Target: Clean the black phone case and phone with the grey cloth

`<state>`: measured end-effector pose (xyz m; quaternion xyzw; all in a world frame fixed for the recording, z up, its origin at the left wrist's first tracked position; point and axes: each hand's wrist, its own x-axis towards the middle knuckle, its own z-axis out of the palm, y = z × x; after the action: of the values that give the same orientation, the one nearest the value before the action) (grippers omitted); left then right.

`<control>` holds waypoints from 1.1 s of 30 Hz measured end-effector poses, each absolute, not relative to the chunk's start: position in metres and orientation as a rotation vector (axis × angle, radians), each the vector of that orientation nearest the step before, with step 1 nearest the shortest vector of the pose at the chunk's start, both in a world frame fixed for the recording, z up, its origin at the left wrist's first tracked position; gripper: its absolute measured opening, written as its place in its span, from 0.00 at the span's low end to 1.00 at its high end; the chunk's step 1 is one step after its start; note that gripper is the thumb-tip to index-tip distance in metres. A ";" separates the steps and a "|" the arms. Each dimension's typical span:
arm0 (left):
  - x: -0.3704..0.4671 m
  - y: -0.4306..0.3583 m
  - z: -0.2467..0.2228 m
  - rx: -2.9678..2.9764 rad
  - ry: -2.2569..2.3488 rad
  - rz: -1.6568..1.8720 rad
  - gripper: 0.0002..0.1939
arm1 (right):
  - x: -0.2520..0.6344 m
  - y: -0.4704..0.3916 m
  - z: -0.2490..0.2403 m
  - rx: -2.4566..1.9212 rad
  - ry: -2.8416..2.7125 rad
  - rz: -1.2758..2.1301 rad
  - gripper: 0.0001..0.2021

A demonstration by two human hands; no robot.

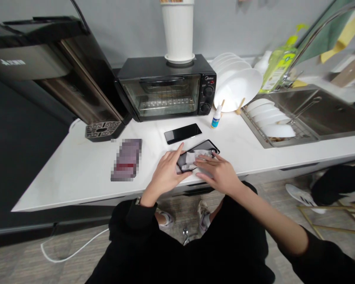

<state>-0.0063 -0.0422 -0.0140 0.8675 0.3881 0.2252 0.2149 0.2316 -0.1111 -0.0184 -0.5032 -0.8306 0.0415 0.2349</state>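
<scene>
A black-rimmed phone case (208,144) lies slanted near the counter's front edge, with a rounded camera opening at its right end. Whether a phone sits in it, I cannot tell. My left hand (167,171) steadies its left end, thumb and fingers on opposite sides. With the fingers of my right hand (220,172) I press a crumpled grey-white cloth (192,157) against its surface. Just behind lies a dark phone (183,133), screen up. A small spray bottle (216,118) with a blue label stands behind and to the right.
A blurred-out flat purple item (127,159) lies at left, before a water dispenser (103,128). Behind stands a toaster oven (165,94) bearing a white pot (179,33). Racked plates (239,88), a soap bottle (279,65) and a sink (328,114) with bowls are at right.
</scene>
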 end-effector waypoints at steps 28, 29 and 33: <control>-0.009 -0.039 -0.014 2.406 1.040 0.604 0.50 | 0.182 -0.111 -0.025 -1.256 -2.259 0.185 0.26; -0.008 -0.039 -0.014 2.408 1.040 0.600 0.50 | 0.193 -0.111 -0.023 -1.261 -2.271 0.194 0.25; -0.006 -0.041 -0.010 2.396 1.047 0.592 0.53 | 0.251 -0.101 -0.018 -1.496 -2.187 0.043 0.19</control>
<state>-0.0057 -0.0409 -0.0100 0.8702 0.3802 0.2149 0.2282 0.2507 -0.1010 -0.0184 -0.5475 -0.8005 0.0157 0.2433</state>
